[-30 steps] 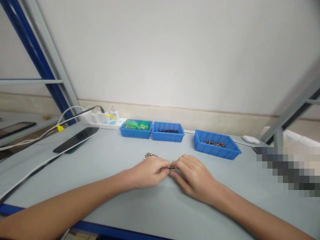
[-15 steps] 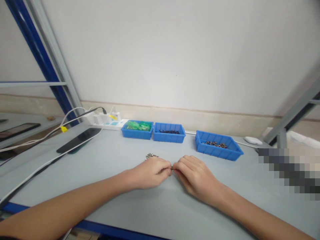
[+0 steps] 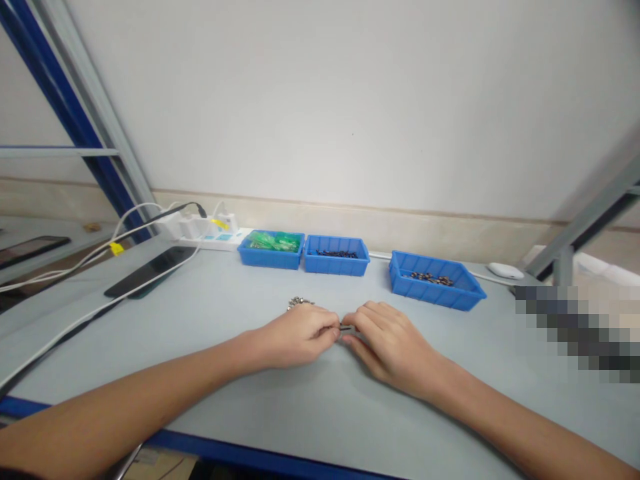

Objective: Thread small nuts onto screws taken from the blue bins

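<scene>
In the middle of the table, my left hand [image 3: 307,335] pinches a small dark screw-like piece [image 3: 345,327] between thumb and forefinger. The piece pokes out to the right, and its other end is hidden in the fingers. Around that free end is my right hand [image 3: 390,343], its thumb and forefinger parted and not closed on the piece. Just behind my left hand lies a small heap of shiny metal parts [image 3: 299,303], partly covered by the knuckles.
Along the wall stand blue trays: one with green plastic packets [image 3: 274,241], one with dark small parts [image 3: 336,254], one with bronze-coloured parts [image 3: 431,278]. At left are a power strip [image 3: 215,240], a dark phone [image 3: 150,272] and a white cable [image 3: 107,307]. A white case [image 3: 505,271] sits at right.
The right thumb and forefinger have parted from the small piece, so more of it shows. My left hand still pinches it. The whole view has shifted slightly.
</scene>
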The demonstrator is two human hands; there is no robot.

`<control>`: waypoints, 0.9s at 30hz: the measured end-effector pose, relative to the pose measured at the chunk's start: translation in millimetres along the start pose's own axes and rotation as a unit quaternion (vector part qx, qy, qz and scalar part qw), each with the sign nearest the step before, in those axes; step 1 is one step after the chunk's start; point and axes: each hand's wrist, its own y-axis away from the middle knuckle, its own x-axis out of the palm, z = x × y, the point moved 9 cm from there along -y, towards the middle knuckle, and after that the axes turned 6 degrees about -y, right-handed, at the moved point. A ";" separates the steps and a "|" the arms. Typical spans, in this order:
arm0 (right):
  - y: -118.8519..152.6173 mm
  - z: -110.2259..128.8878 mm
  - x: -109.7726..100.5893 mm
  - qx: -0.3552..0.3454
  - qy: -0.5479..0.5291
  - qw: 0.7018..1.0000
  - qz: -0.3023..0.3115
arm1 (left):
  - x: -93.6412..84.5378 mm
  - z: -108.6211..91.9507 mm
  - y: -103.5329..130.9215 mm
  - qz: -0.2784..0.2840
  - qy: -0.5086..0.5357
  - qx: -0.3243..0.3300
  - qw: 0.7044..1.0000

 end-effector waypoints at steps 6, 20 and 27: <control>-1.0 3.9 -1.0 -0.026 0.009 1.000 -0.001 | -0.7 -1.7 -0.1 0.002 0.001 0.001 1.000; 0.4 -2.0 0.0 -0.013 0.022 1.000 -0.012 | 0.4 0.9 1.2 0.019 0.009 -0.026 0.999; 0.3 -1.4 0.5 0.004 -0.002 1.000 0.014 | 0.2 0.0 1.0 0.018 0.001 -0.018 1.000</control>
